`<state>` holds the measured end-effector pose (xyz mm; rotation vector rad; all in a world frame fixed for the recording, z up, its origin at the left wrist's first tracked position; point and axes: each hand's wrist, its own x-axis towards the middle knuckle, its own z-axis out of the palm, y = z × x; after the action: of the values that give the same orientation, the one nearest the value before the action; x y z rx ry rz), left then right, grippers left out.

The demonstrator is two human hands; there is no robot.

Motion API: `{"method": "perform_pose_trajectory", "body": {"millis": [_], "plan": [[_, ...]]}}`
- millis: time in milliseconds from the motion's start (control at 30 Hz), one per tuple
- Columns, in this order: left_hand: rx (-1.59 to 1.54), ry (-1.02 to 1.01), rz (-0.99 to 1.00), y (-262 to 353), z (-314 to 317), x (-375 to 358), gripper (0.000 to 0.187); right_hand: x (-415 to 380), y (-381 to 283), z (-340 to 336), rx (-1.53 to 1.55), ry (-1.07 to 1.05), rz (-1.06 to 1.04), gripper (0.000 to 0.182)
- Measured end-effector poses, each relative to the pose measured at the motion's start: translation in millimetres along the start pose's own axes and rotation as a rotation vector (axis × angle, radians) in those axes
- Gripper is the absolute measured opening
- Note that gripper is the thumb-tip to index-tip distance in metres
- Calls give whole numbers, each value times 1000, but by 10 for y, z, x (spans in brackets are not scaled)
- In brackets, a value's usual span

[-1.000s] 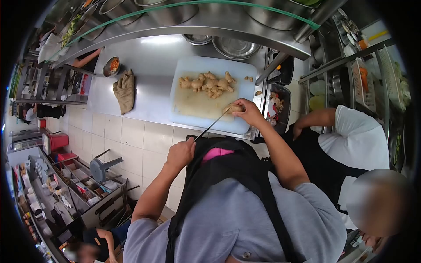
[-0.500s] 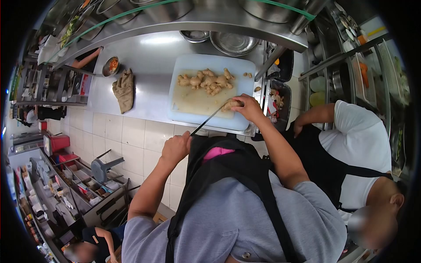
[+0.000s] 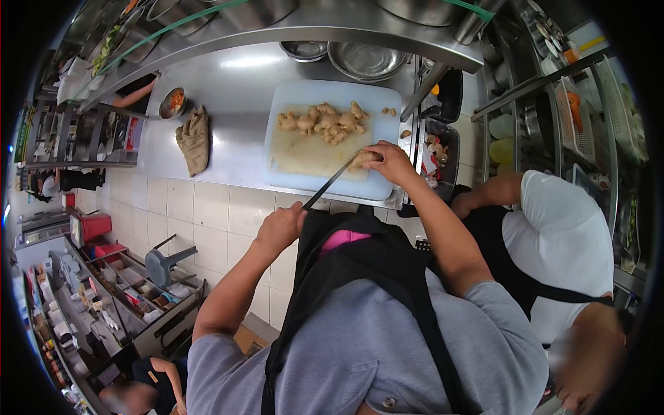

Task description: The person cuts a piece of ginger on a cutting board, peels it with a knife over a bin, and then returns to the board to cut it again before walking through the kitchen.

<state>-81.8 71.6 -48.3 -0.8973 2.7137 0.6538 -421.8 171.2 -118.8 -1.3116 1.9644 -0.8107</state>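
Observation:
My left hand [image 3: 282, 227] is wrapped round the handle of a knife [image 3: 330, 184], whose blade slants up and right to a piece of ginger [image 3: 362, 161]. With bent fingers, my right hand [image 3: 389, 163] holds that ginger at the lower right of the white cutting board [image 3: 387, 138]. The blade's tip meets the ginger's left side; whether it cuts in is too small to tell. Farther back on the board lies a pile of knobbly ginger [image 3: 325, 122]. A few small bits [image 3: 389, 111] rest near its right edge.
On the steel table [image 3: 235, 124] lie a brown cloth [image 3: 194, 142] and a bowl of orange food [image 3: 172, 103]. Metal bowls [image 3: 366, 61] stand behind the board under a shelf edge [image 3: 277, 38]. Right of the table is a scrap bin [image 3: 439, 155]. A co-worker [image 3: 560, 228] stands close by.
The knife's blade has turned so more of its flat side shows. My hands stay nearly in place. The co-worker at right has bent the head and brought a hand up near it.

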Motion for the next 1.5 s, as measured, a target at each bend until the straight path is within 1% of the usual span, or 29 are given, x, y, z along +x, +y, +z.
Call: {"method": "perform_pose_trajectory", "body": {"millis": [200, 233, 300, 467, 600, 733, 800, 833, 900, 933, 1033, 1100, 1200, 1333, 1400, 1433, 1500], "plan": [[-41, 50, -38, 21, 403, 4, 24, 25, 8, 19, -13, -2, -1, 45], [-58, 89, -41, 32, 479, -2, 24, 23, 5, 28, -15, -7, -2, 45], [-59, 143, -61, 59, 632, 0, 23, 52, -11, 29, -38, -10, 49, 46], [-65, 161, -136, 92, 906, 38, 23, 34, -17, 34, -20, -12, 85, 47], [-12, 161, -207, 160, 844, 71, 21, 35, 1, 87, -31, 31, 103, 48], [22, 183, -211, 130, 676, 35, 22, 7, 20, 105, 2, 36, 113, 48], [-125, 122, -118, 12, 620, 47, 24, 2, 46, 109, 20, 48, 73, 48], [-123, 121, -116, -29, 601, 52, 24, -14, 73, 112, 22, 51, 73, 48], [-165, 124, -67, -87, 573, 52, 26, -36, 106, 106, 71, 72, -19, 48], [-161, 128, -69, -90, 578, 43, 26, -40, 108, 109, 73, 73, -25, 48], [-86, 144, -118, -4, 614, 21, 25, -82, 79, 115, 119, 79, 25, 48], [-39, 151, -158, 79, 655, -2, 24, -104, 38, 117, 55, 92, 47, 49], [-59, 149, -112, 47, 721, 0, 24, -104, -13, 71, -17, 67, 58, 50], [-22, 163, -132, 64, 671, 81, 24, -25, 16, 73, -20, 33, 40, 50], [73, 201, -203, 158, 650, 142, 23, 10, 5, 84, -52, 32, 73, 51], [69, 203, -205, 192, 627, 174, 23, 10, -3, 96, -56, 30, 71, 51], [119, 166, -235, 255, 572, 226, 22, -29, -2, 135, -26, 66, 62, 50]]}}
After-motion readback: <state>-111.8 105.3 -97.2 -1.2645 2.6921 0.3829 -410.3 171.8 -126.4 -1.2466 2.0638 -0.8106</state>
